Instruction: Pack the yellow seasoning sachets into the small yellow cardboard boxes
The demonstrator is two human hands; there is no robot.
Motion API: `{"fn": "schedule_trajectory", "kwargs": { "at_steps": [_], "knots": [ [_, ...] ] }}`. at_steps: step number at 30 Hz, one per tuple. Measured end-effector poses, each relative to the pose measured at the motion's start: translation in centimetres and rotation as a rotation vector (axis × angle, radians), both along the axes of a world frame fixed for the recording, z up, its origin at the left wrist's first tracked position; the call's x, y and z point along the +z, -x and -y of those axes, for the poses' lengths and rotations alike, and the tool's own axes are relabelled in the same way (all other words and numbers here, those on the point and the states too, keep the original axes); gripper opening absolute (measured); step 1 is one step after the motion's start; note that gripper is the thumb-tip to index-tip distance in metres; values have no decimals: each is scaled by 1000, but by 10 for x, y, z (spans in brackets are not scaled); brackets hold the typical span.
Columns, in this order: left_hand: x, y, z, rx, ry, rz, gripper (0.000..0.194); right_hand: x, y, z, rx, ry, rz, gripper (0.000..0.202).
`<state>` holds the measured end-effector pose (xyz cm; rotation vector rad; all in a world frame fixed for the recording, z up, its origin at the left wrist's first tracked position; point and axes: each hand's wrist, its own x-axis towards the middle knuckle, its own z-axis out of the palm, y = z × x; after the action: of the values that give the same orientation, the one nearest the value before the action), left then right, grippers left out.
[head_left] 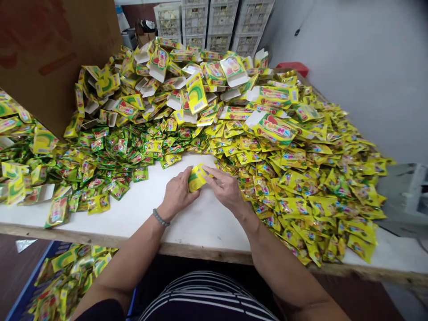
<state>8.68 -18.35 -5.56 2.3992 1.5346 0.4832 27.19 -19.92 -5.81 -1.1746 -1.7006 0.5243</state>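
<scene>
A small yellow and green candy box [196,178] is held between my two hands over the white tabletop [200,218]. My left hand [179,191], with a beaded bracelet at the wrist, wraps its fingers round the box's left side. At the upper right end, the fingers of my right hand [224,185] pinch the box near its flap. Close by on the right spreads a large heap of yellow candy packets [297,196]. Green candy packets [117,151] lie to the left. Behind both heaps rises a pile of open cardboard candy boxes [197,93].
A big brown carton [50,58] stands at the left. Below the table's wooden edge, a blue crate [26,285] holds filled boxes. White plastic crates [194,22] are stacked at the back. On the right are a red object [294,68] and a grey sheet-like item [397,196].
</scene>
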Motion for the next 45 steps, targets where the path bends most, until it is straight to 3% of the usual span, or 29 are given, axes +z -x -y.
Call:
{"fn": "schedule_trajectory", "kwargs": {
  "at_steps": [5,8,11,17,22,26,29,38,45],
  "knots": [
    [1,0,2,-12,-45,12,64,-7,0,-1,-57,-82,133,39],
    [3,0,3,-6,-71,-19,62,-8,1,0,-118,-34,110,41],
    [3,-1,3,-21,-84,-35,63,-11,1,-3,-163,103,-39,43],
    [0,1,1,-96,-140,-26,66,-14,-7,-11,-50,376,-438,56],
    [-4,2,1,-92,-209,-23,68,-10,-5,-8,-60,241,-248,43],
    [-5,3,1,-77,-222,-14,70,-4,-5,-6,28,148,-91,38],
    [-5,2,1,-72,-231,-10,70,-2,-6,-6,46,176,-91,40],
    [-11,3,0,-116,-273,-29,68,-7,-3,-6,-73,295,-206,56],
    [-8,3,0,-151,-226,-38,66,1,-10,-5,-19,327,-163,38]
  ]
}}
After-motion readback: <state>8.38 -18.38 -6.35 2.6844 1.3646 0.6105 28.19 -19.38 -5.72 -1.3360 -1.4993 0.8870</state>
